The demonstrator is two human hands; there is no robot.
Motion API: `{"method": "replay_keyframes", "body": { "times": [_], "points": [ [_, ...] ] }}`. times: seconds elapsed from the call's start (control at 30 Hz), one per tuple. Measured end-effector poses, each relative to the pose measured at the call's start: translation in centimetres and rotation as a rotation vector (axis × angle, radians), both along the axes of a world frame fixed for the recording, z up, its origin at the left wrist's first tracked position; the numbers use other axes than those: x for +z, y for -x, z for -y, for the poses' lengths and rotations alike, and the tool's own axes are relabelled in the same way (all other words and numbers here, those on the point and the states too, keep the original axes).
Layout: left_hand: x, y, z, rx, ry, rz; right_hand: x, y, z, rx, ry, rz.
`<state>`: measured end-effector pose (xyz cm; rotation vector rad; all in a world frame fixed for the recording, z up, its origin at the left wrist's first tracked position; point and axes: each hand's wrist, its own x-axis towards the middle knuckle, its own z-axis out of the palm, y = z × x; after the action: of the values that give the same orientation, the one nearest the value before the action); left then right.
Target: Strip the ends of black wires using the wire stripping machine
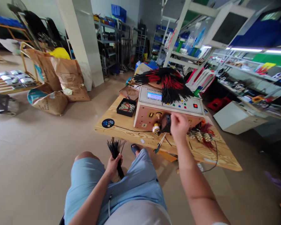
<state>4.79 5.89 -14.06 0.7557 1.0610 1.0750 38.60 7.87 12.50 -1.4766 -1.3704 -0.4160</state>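
Observation:
My left hand [112, 165] is low over my lap and grips a bundle of thin black wires [114, 153] around its middle. My right hand [179, 126] reaches out to the front of a beige wire-processing machine [152, 114], with its fingers at a black fitting [166, 123]. Whether those fingers pinch anything is hidden. The machine has a blue display and coloured buttons, and a thick heap of black wires with red middles [170, 84] lies across its top. A small white spool [156, 127] sits on its front.
The machine stands on a wooden table [121, 129]. A black box of wire pieces [125, 107], green-handled pliers [159, 143] and coiled wire [202, 136] lie on it. Brown paper sacks [70, 79] stand on the floor at left. Shelving lines the back and right.

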Motion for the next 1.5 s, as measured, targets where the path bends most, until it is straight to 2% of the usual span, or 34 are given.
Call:
{"method": "replay_keyframes", "body": {
  "times": [0.03,0.1,0.2,0.37,0.5,0.6,0.73,0.83,0.9,0.93,0.97,1.03,1.07,1.13,1.2,1.3,1.5],
  "points": [
    [-0.1,-0.1,-0.1,-0.001,0.001,0.013,1.1,-2.7,-1.4,-0.076,0.011,0.013],
    [-0.4,-0.1,-0.2,-0.005,-0.001,0.016,1.8,-6.9,-3.7,-0.165,0.077,0.047],
    [-0.9,0.0,-0.4,-0.002,-0.010,-0.004,0.9,-9.9,-5.4,-0.223,0.154,0.131],
    [-1.1,0.0,-0.2,0.029,-0.008,-0.017,-0.7,-9.6,-5.5,-0.277,0.173,0.287],
    [-1.1,-0.3,-0.1,0.037,0.010,-0.008,-0.5,-8.6,-5.1,-0.257,0.259,0.422],
    [-0.6,-0.6,0.0,-0.006,0.022,-0.061,0.0,-8.7,-5.1,-0.260,0.277,0.483],
    [0.2,-0.8,0.1,-0.053,0.009,-0.049,0.8,-9.3,-4.8,-0.200,0.270,0.463],
    [0.2,-0.9,0.1,-0.049,0.015,-0.018,0.4,-6.9,-3.2,-0.151,0.133,0.337],
    [-0.2,-0.9,0.1,-0.028,0.024,0.008,-1.5,-2.9,-1.2,-0.125,-0.010,0.224],
    [-0.4,-0.9,0.0,-0.014,0.026,0.025,-3.0,-0.3,-0.2,-0.070,-0.044,0.188],
    [-0.6,-0.9,0.0,-0.002,0.029,0.041,-4.9,2.4,0.6,0.045,-0.033,0.174],
    [-1.0,-0.9,0.1,0.016,0.034,0.066,-9.3,7.4,1.2,0.287,0.139,0.107],
    [-1.0,-0.8,0.2,0.020,0.035,0.071,-11.5,9.3,0.8,0.341,0.270,0.036],
    [-1.1,-0.7,0.4,0.019,0.037,0.064,-15.2,11.9,-1.0,0.283,0.468,-0.118],
    [-1.0,-0.6,0.7,0.022,0.048,0.056,-17.7,12.6,-3.5,0.142,0.622,-0.190],
    [-0.8,-0.3,0.8,0.047,0.085,0.055,-19.1,12.2,-6.1,0.016,0.732,-0.150],
    [-0.5,0.2,0.1,0.071,0.115,0.066,-19.0,12.5,-7.3,-0.054,0.851,-0.094]
  ]
}}
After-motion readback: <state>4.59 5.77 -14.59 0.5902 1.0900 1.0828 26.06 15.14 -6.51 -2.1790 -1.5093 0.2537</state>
